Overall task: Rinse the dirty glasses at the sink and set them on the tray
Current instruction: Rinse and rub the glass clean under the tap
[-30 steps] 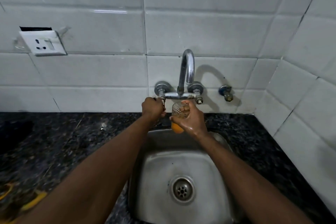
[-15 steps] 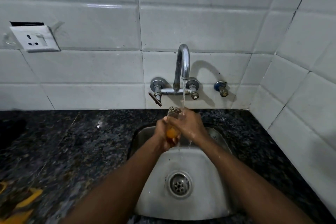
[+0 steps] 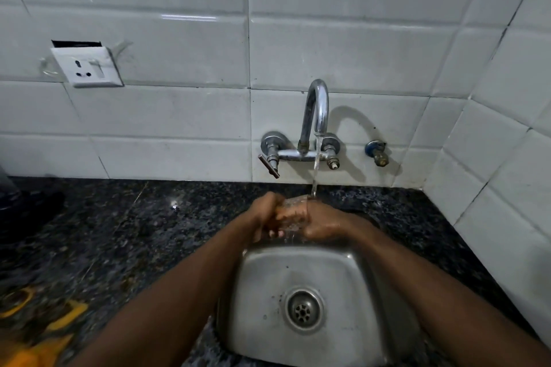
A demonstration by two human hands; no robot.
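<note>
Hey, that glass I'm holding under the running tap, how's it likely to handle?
Probably slippery: tap water runs over the glass and wets the right hand. Likely rigid yet breakable, being clear glass above a steel sink. The left hand gripping too seems wise.

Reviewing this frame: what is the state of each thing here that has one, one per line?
Tap: on, water running.
Glass: held in both hands under the stream.
Left hand: curled round the glass.
Right hand: curled round the glass, wet.
Sink: drain unplugged.
Wall socket: nothing plugged in.
</note>
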